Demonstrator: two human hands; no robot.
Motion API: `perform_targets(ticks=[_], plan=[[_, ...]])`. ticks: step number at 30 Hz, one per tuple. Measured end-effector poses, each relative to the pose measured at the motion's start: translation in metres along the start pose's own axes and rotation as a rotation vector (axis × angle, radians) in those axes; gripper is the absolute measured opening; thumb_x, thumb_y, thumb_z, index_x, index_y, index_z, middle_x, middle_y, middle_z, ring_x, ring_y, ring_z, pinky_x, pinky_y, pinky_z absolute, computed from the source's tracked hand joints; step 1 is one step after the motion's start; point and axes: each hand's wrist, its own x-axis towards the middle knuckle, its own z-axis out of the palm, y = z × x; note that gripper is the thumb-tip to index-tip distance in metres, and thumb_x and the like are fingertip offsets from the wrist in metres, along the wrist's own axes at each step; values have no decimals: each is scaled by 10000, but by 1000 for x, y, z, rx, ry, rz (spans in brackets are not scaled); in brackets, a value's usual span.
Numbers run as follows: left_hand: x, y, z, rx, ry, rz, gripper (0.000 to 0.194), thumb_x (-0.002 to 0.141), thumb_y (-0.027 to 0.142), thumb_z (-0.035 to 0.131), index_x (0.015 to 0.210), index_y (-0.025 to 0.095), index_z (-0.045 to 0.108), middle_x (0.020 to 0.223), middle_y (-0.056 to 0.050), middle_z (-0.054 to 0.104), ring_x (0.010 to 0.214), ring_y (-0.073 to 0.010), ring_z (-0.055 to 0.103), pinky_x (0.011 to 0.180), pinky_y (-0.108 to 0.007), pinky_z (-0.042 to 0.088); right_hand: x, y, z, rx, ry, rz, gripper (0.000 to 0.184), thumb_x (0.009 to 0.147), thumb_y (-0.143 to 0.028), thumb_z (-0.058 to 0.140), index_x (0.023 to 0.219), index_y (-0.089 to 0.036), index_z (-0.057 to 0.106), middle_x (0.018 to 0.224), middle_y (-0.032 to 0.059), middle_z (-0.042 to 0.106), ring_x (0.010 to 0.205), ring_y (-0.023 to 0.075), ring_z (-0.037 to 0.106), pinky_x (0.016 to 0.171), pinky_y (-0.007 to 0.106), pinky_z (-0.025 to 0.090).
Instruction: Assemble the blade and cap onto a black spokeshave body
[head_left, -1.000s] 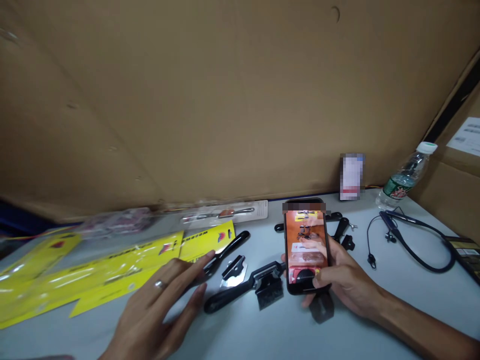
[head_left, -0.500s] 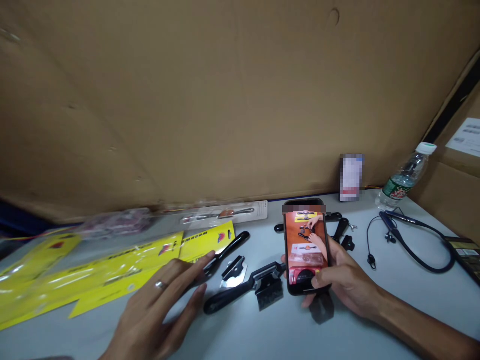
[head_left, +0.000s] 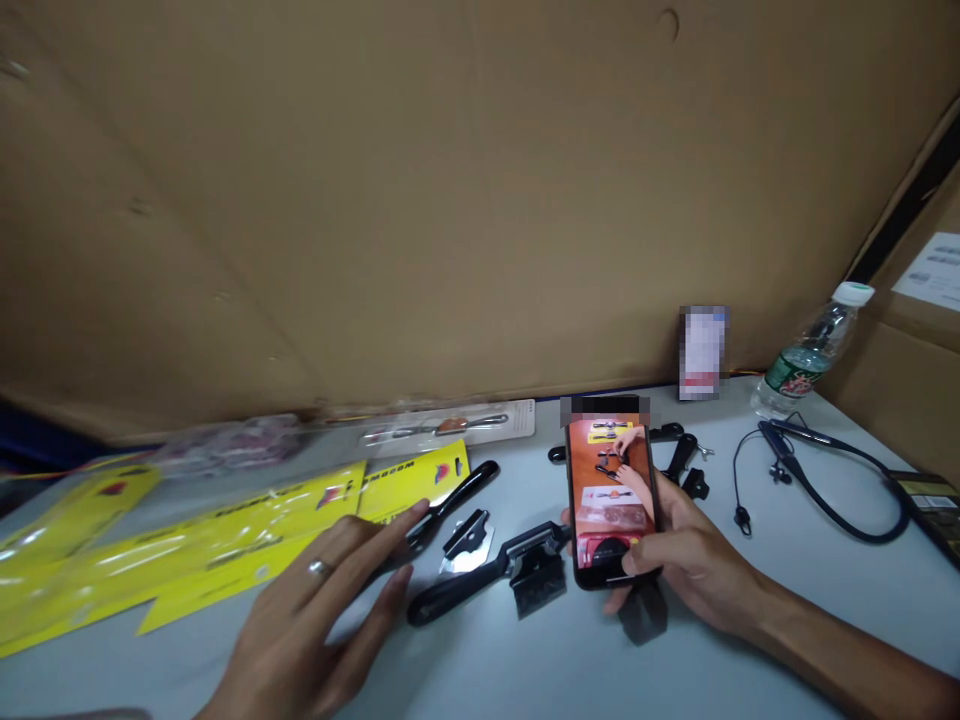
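My right hand [head_left: 694,570] grips a black smartphone [head_left: 611,500] upright over the table, its screen showing a video of hands with black parts. My left hand [head_left: 315,620], a ring on one finger, lies flat with fingers stretched out, fingertips touching a black handle [head_left: 457,495] and the edge of yellow packaging cards [head_left: 225,545]. Between the hands lie a long black handled tool [head_left: 480,580] with a clamp head and a small metal blade piece [head_left: 469,540]. Another dark part [head_left: 645,615] sits under the phone.
A grey table [head_left: 750,650] backs onto a big cardboard wall [head_left: 450,200]. More black parts [head_left: 686,460] lie behind the phone. A neckband earphone [head_left: 825,480], a water bottle [head_left: 806,355] and a white packaged tool card [head_left: 450,425] lie further back.
The video on the phone screen has changed; both hands stay almost where they were.
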Motion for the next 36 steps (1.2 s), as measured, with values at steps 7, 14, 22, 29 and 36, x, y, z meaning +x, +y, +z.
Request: perform_targets(ticks=[7,14,22,29,36], plan=[[1,2,-1,-19,4,-14,478,990,197,503,1463,249,457,897,-34,669,760,-180,683,709,-266,556,1,1,-2,-12,-26,-14,759,583,-70,669,1314,-238,550,1011,54,709,716,180,642,540,319,604],[2,2,0,-27,4,-3,478,1003,197,490,1475,246,431,901,-36,649,752,-175,666,704,-265,541,1,-1,0,-3,-26,-2,804,572,-67,663,1348,-227,528,1089,79,704,781,201,661,548,315,614],[1,1,-1,-34,9,-21,459,979,198,517,1433,255,483,893,-36,667,762,-187,672,696,-268,540,-1,0,-1,-6,-10,5,790,579,-60,662,1333,-258,536,1092,74,707,774,208,663,557,334,609],[-1,1,4,-70,58,-41,453,983,162,508,1427,247,497,879,-31,642,761,-168,641,697,-265,531,-1,-1,0,-42,-13,-9,746,578,-86,663,1295,-270,572,1000,58,700,774,213,635,563,347,602],[0,1,6,-93,68,-29,495,977,147,519,1460,247,477,878,-24,626,771,-166,624,702,-258,522,0,-2,0,-56,12,6,762,573,-118,671,1318,-244,572,983,65,682,751,210,620,569,351,596]])
